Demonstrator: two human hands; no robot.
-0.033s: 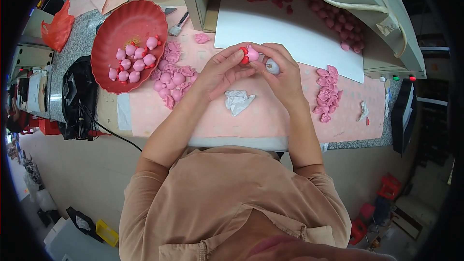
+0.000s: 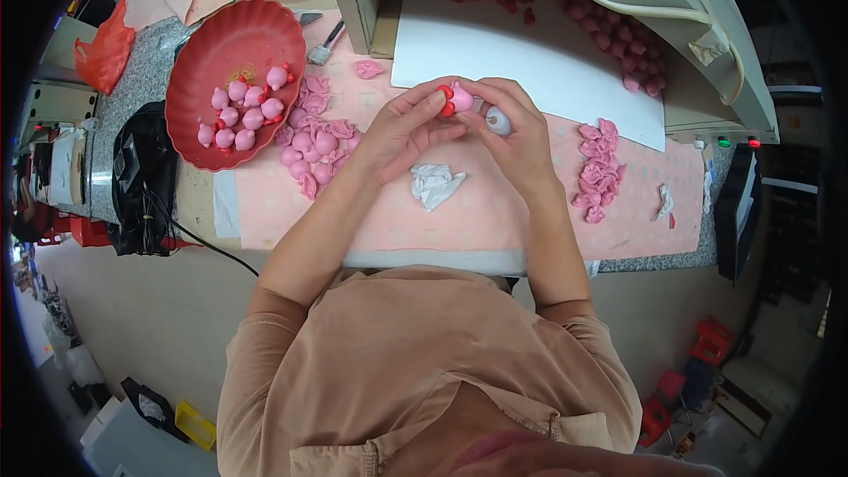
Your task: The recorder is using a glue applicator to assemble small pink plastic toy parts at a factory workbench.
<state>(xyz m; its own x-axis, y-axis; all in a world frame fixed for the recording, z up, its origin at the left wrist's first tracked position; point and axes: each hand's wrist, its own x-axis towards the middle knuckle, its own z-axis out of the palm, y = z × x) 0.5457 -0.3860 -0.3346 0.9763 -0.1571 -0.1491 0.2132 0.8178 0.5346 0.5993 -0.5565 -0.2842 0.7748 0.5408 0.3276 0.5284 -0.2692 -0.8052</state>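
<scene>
Both hands meet above the far middle of the pink-covered table. With thumb and fingers closed, my left hand (image 2: 405, 131) grips a small pink figure (image 2: 461, 97) with red parts on its left side. My right hand (image 2: 521, 143) pinches the figure's other side and also keeps a small whitish bottle (image 2: 498, 121) tucked in its fingers. Below the hands lies a crumpled white tissue (image 2: 436, 185). Left of them, round pink pieces and thin ruffled ones make a pile (image 2: 311, 152). More ruffled pink pieces (image 2: 599, 168) form a row at the right.
A red scalloped bowl (image 2: 208, 44) at the left holds several pink-and-red figures. Beyond the hands, a grey hood (image 2: 707, 44) arches over a white sheet (image 2: 530, 88) with red and pink pieces. A brush (image 2: 327, 44), a black bag (image 2: 146, 168) and its cord lie leftward.
</scene>
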